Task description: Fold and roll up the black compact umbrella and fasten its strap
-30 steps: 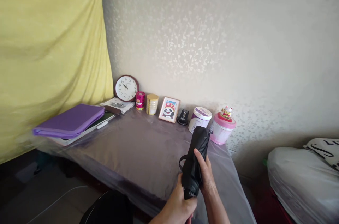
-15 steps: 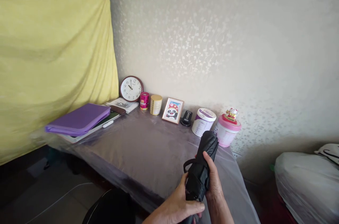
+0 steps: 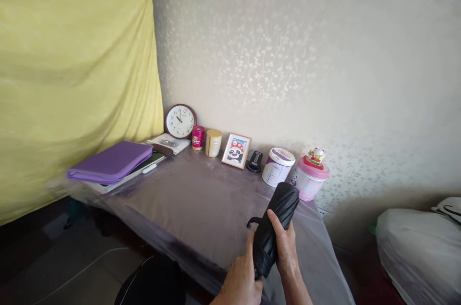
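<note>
A black folded umbrella (image 3: pixel 276 228) is held at a slant above the near right part of the table. My right hand (image 3: pixel 286 245) is wrapped round its right side, with the thumb lying across the front of the black cloth. Lower down, my left hand (image 3: pixel 240 271) is closed at the umbrella's bottom end, its index finger pointing up along the left side. A dark strap loop (image 3: pixel 254 221) sticks out on the left, just above that fingertip. The umbrella's handle end is mostly hidden by my left hand.
Along the wall stand a clock (image 3: pixel 180 121), a pink can (image 3: pixel 198 138), a yellow-lidded tin (image 3: pixel 213 143), a panda picture frame (image 3: pixel 236 151), a black stand-like object (image 3: pixel 255 161), a purple-white tub (image 3: pixel 278 167) and a pink-lidded tub (image 3: pixel 310 180) under a cat figurine. A purple folder (image 3: pixel 110 162) lies left.
The umbrella has turned slightly in my hands, and its strap shows less. My left index finger now reaches up beside it; my left thumb no longer lies across its lower end.
</note>
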`<state>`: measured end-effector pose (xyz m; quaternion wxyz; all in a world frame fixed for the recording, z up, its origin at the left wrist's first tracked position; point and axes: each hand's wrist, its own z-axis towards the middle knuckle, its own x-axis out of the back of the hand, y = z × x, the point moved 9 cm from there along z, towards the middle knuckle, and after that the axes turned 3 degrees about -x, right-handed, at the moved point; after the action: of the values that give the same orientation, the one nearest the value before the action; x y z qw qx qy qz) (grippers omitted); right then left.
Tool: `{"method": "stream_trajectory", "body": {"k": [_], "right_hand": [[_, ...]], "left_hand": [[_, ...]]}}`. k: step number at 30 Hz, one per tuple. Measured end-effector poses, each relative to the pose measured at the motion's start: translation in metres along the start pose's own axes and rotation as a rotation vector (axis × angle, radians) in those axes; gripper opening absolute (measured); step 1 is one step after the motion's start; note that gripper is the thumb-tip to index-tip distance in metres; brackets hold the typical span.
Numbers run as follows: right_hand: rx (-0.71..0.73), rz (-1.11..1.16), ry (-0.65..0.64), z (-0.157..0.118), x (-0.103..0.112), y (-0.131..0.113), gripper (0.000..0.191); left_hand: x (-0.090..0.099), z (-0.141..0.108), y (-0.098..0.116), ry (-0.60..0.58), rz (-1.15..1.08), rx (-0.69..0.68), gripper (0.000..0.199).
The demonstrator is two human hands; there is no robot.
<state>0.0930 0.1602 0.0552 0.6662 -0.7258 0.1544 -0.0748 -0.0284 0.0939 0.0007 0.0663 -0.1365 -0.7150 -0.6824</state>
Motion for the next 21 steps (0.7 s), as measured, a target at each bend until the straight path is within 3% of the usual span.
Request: {"method": "stream_trajectory", "body": {"k": [2,4,6,8,11,16,19,21], "right_hand": [[-0.002,0.014,0.004,0.002,0.001,0.002,0.052],[-0.038,0.054,-0.017,0.003,0.000,0.006,0.051],[-0.102,0.126,-0.060,0.001,-0.003,0.008,0.047],[-0.202,0.220,-0.139,-0.005,-0.010,0.010,0.043],[-0.330,0.325,-0.251,-0.015,-0.021,0.011,0.044],[-0.219,0.240,-0.290,-0.013,-0.023,0.003,0.046],[-0.111,0.155,-0.210,-0.008,-0.016,0.001,0.045],[-0.060,0.114,-0.163,-0.007,-0.013,0.002,0.043]], "left_hand": [[0.005,-0.002,0.003,0.004,0.101,0.005,0.084],[0.008,-0.005,0.015,-0.048,0.034,-0.019,0.085],[0.005,-0.009,0.032,-0.184,-0.223,-0.039,0.088],[-0.008,-0.018,0.044,-0.408,-0.495,0.045,0.089],[-0.017,-0.026,0.057,-0.547,-0.751,0.099,0.084],[-0.024,-0.023,0.045,-0.446,-0.697,0.098,0.074],[-0.026,-0.018,0.028,-0.363,-0.512,0.112,0.080],[-0.019,-0.012,0.015,-0.235,-0.322,0.099,0.081]]}}
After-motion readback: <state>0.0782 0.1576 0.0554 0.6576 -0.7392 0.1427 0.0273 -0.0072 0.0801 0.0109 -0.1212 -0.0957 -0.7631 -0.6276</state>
